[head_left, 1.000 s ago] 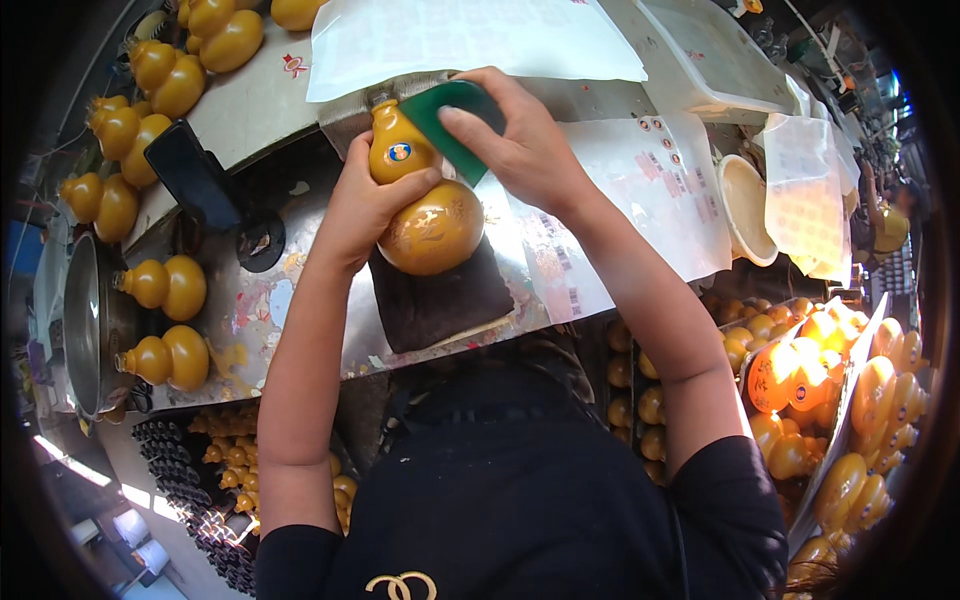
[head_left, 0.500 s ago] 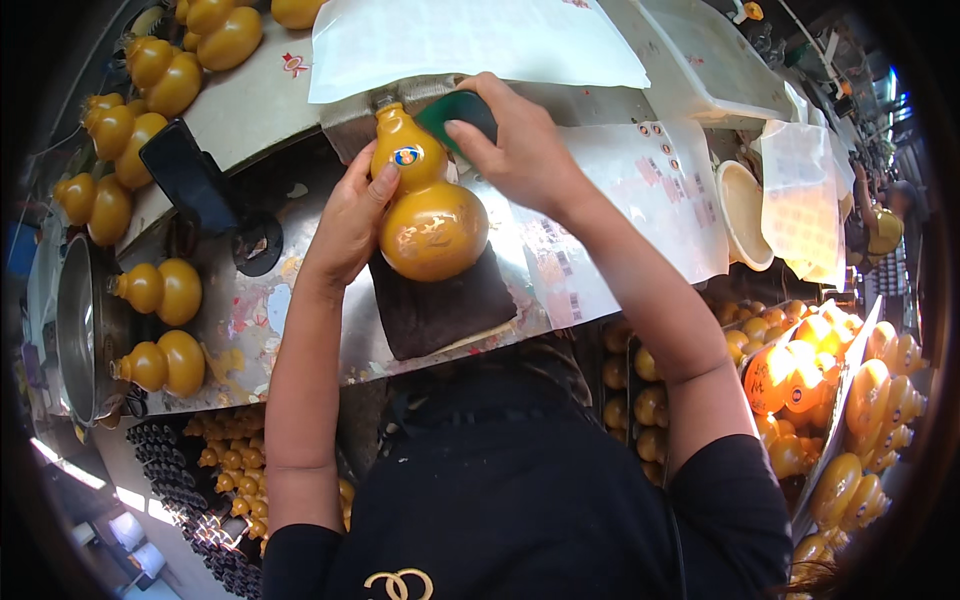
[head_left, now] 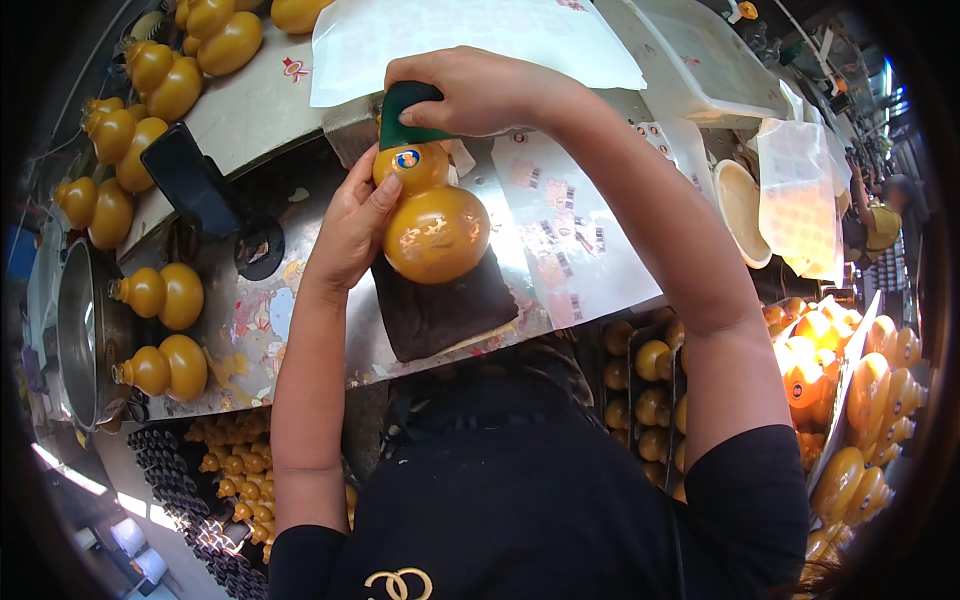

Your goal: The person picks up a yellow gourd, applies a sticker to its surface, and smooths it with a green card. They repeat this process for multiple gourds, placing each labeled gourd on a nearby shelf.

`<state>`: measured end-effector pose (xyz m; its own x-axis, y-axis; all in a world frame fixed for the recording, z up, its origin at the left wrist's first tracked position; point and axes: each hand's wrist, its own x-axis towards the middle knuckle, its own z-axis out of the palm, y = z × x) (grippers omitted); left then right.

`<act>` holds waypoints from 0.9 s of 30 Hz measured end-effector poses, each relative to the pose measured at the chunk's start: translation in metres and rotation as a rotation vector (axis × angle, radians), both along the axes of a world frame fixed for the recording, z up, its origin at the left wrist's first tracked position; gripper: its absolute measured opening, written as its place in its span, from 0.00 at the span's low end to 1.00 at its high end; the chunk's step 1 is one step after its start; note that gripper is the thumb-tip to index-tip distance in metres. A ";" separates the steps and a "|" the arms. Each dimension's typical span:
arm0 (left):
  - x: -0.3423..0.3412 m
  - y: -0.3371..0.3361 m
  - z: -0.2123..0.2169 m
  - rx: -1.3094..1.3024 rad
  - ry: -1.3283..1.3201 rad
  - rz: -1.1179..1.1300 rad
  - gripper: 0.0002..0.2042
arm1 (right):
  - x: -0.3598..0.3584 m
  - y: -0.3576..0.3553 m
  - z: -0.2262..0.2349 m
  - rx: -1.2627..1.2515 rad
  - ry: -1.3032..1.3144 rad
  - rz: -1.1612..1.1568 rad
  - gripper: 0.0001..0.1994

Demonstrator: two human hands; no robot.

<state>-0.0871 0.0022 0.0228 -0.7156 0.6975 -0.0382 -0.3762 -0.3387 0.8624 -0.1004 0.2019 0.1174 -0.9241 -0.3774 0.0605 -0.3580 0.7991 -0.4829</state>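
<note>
A glossy yellow-brown bottle gourd (head_left: 437, 232) lies on a dark cloth pad (head_left: 440, 322) at the table's near edge. It bears a small round blue sticker on its upper bulb and faint markings on its lower bulb. My left hand (head_left: 352, 222) is closed round the gourd's left side, at the waist. In my right hand (head_left: 470, 92) is a flat dark green squeegee-like pad (head_left: 408, 112), held against the gourd's top near the sticker. That hand hides the gourd's neck and part of the pad.
Sticker sheets (head_left: 565, 240) lie to the right, and a white sheet (head_left: 470, 50) lies behind. A phone on a stand (head_left: 190, 180) and several gourds (head_left: 165, 297) are at left. A plastic tray (head_left: 700, 60) and an oval bowl (head_left: 740, 215) stand at right. Crated gourds fill the lower right.
My right hand has moved left with the green pad, from beside the gourd's neck onto its top. My left hand and the gourd have barely moved.
</note>
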 end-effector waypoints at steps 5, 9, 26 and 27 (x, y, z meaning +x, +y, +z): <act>-0.001 0.001 -0.006 0.042 -0.063 0.090 0.24 | 0.022 -0.002 -0.009 -0.040 0.412 0.082 0.15; -0.015 0.009 -0.007 -0.031 -0.134 0.072 0.24 | 0.076 0.002 -0.029 -0.053 0.637 0.129 0.14; -0.014 -0.002 -0.014 -0.194 0.003 0.210 0.23 | 0.197 0.020 -0.074 -1.657 -0.045 -0.679 0.09; 0.000 -0.009 -0.013 -0.193 0.089 0.276 0.24 | 0.212 0.028 -0.080 -1.841 -0.092 -0.787 0.09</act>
